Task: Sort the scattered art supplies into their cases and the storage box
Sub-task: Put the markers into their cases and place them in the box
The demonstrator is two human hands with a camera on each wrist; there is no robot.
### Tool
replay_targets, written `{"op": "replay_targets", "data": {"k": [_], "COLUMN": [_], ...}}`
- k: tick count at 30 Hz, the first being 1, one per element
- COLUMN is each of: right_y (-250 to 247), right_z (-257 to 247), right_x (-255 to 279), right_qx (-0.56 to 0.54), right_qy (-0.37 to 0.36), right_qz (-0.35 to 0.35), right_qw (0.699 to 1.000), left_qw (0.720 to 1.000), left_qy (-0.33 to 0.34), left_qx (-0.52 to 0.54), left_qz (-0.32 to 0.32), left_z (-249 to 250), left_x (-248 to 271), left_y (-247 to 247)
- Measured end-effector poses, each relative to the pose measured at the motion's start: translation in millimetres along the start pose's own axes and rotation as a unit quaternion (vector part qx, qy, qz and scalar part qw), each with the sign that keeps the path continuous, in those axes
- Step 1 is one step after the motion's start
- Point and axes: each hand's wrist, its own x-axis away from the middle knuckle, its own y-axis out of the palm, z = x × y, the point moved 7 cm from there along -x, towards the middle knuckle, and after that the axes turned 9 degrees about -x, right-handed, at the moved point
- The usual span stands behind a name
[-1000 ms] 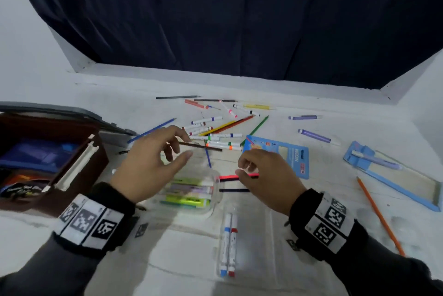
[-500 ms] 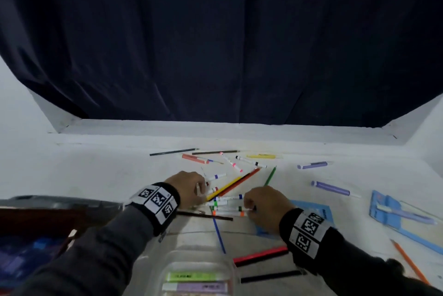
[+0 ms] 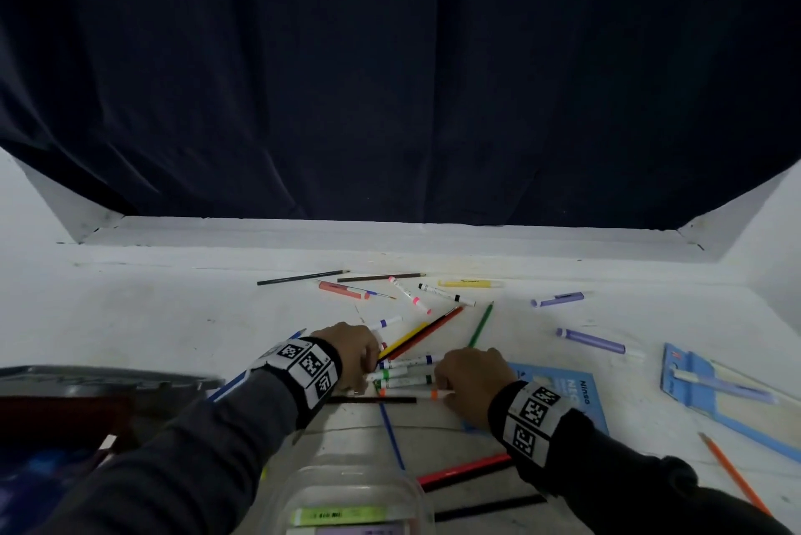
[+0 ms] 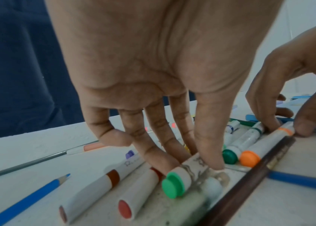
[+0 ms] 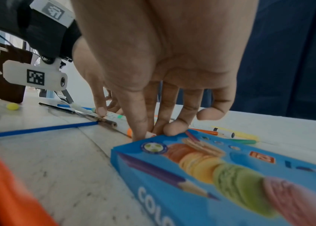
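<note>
A cluster of white markers (image 3: 407, 380) with coloured caps lies mid-table between my hands. My left hand (image 3: 368, 374) is at the cluster's left end. In the left wrist view the left hand (image 4: 190, 165) points down, thumb and fingers pinching a green-capped marker (image 4: 174, 183). My right hand (image 3: 446, 387) is at the right end, where thumb and finger pinch the tail of an orange-capped marker (image 4: 265, 143). In the right wrist view the right hand (image 5: 149, 134) meets the markers beside the blue pencil box (image 5: 230, 175). A clear case (image 3: 346, 491) holding highlighters sits near me.
The brown storage box (image 3: 65, 409) stands open at the left. A dark pencil (image 3: 372, 400) and a blue pencil (image 3: 392, 435) lie just before the cluster. Loose pencils, markers and purple pens (image 3: 594, 341) are scattered beyond. A blue blister pack (image 3: 693, 378) lies at the right.
Both hands left the clear case and reached forward to the marker cluster. Over the last half second they have stayed at its two ends, closing in on the markers.
</note>
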Motion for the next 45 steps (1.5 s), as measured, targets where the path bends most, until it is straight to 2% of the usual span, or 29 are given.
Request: {"op": "replay_targets", "data": {"k": [3,5,8,10,13,15,18,22,24,27,32,36,40,45], "right_y": [-9.8,-26.3,-53.8,-67.8,-80.9,-82.9,-83.7,-68.8,-51.7,-12.9,46.7,69.1,78.4,84.5], "right_z": [-0.5,-0.1,5.3,10.3,15.1,15.8,12.6,15.5,20.0,23.3,12.1,7.0,4.9,2.0], "right_x": [7.7,16.4,40.9,62.3,99.7,122.1,156.2,194.9,208.5,217.3,227.5,230.2,227.4,222.4], "right_qx": [-0.025,-0.075,-0.22,-0.31,-0.424,-0.494,-0.569,-0.618,-0.645,-0.681,-0.658,-0.642,-0.628,-0.587], "right_qy": [-0.007,-0.019,-0.049,-0.078,-0.113,-0.121,-0.145,-0.151,-0.14,-0.102,-0.057,-0.037,-0.027,-0.017], "right_qz": [0.033,0.085,0.165,0.21,0.265,0.274,0.283,0.289,0.285,0.25,0.161,0.126,0.112,0.091], "right_qw": [0.999,0.993,0.96,0.924,0.859,0.816,0.758,0.715,0.695,0.681,0.733,0.755,0.77,0.804], "left_qw": [1.0,0.998,0.977,0.946,0.878,0.835,0.785,0.721,0.711,0.737,0.8,0.839,0.872,0.907], "left_qy": [0.012,0.014,0.024,0.033,0.057,0.073,0.09,0.106,0.118,0.123,0.129,0.101,0.083,0.062], "left_qx": [0.002,0.026,0.157,0.257,0.403,0.465,0.522,0.598,0.616,0.599,0.539,0.495,0.448,0.381], "left_qz": [0.023,0.06,0.142,0.197,0.252,0.285,0.321,0.332,0.318,0.287,0.232,0.201,0.177,0.168], "left_z": [1.6,2.1,4.2,8.2,23.4,35.8,56.2,84.0,99.4,123.6,157.5,170.5,176.5,181.1], "left_x": [9.7,22.1,53.0,78.1,119.5,146.5,182.4,217.2,226.9,233.0,242.2,243.9,237.2,228.9], "left_y": [-7.3,-23.5,-56.9,-74.9,-88.7,-93.2,-90.1,-62.8,-41.0,-2.3,55.6,85.6,99.9,99.7]}}
